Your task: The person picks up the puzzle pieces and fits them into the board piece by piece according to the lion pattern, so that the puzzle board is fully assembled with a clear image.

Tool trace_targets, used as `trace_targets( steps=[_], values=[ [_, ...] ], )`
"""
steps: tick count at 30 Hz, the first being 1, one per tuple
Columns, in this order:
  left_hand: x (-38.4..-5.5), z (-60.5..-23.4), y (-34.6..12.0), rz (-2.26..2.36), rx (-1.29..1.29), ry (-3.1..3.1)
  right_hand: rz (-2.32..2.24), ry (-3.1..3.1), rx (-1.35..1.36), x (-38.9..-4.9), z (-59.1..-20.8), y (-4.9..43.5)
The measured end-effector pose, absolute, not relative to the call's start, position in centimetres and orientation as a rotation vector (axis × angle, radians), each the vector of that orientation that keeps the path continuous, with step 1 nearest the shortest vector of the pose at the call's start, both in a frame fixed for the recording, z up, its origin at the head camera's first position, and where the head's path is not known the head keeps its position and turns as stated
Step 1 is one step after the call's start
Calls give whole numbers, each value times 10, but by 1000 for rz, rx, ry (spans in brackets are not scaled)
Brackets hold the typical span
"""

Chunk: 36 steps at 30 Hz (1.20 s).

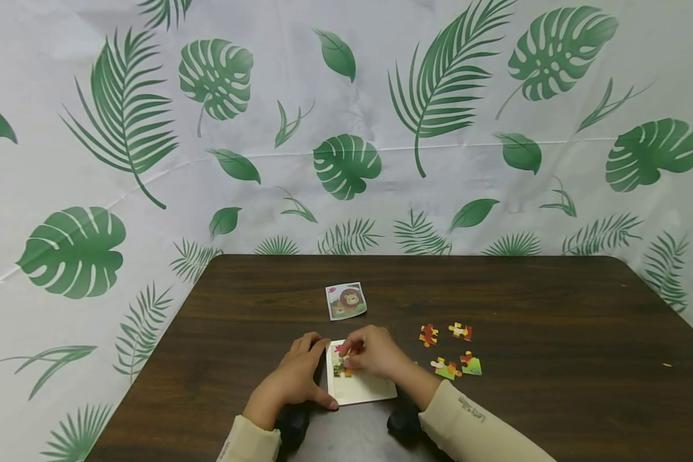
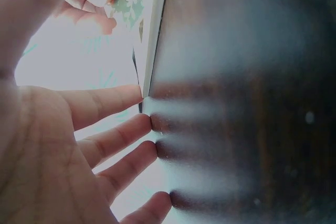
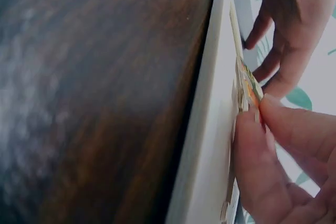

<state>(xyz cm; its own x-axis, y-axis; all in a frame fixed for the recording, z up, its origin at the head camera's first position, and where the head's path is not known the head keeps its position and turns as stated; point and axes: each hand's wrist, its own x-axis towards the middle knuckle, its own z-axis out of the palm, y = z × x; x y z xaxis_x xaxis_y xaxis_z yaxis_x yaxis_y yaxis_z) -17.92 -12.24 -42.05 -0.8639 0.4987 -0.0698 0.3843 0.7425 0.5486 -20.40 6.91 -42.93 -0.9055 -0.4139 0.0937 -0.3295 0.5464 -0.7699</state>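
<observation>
A pale puzzle tray (image 1: 364,390) lies on the table, with colourful jigsaw pieces at its upper left. My right hand (image 1: 377,353) is over the tray and pinches a small jigsaw piece (image 3: 252,93) between thumb and fingertips; the piece is tilted, seen nearly edge-on in the right wrist view. My left hand (image 1: 296,380) rests along the tray's left side, thumb at the near corner, index finger by the far corner. In the left wrist view its fingers (image 2: 123,129) are spread and fairly straight, tips on the table. My right hand partly hides the pieces in the tray.
Several loose jigsaw pieces (image 1: 446,369) lie right of the tray on the dark wooden table (image 1: 554,321). Beyond the tray is a picture card (image 1: 346,301) with a lion on it. A leaf-printed cloth (image 1: 289,192) hangs behind the table.
</observation>
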Motion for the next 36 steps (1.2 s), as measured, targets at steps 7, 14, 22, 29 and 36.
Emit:
trace_targets(
  steps=[7,14,22,29,36],
  values=[
    [-179,-420,-122,800,702,2728,-1245,2740,-580,-201,-429,65],
    [-179,-420,-122,800,703,2733,-1171,2798,-599,-200,-427,62],
    [-179,-421,-122,798,708,2734,-986,2903,-521,-196,-422,57],
    [-180,-421,-122,794,704,2733,-840,2945,-409,-193,-419,55],
    [-179,-421,-122,788,698,2734,-803,2945,-391,-194,-418,52]
  ],
)
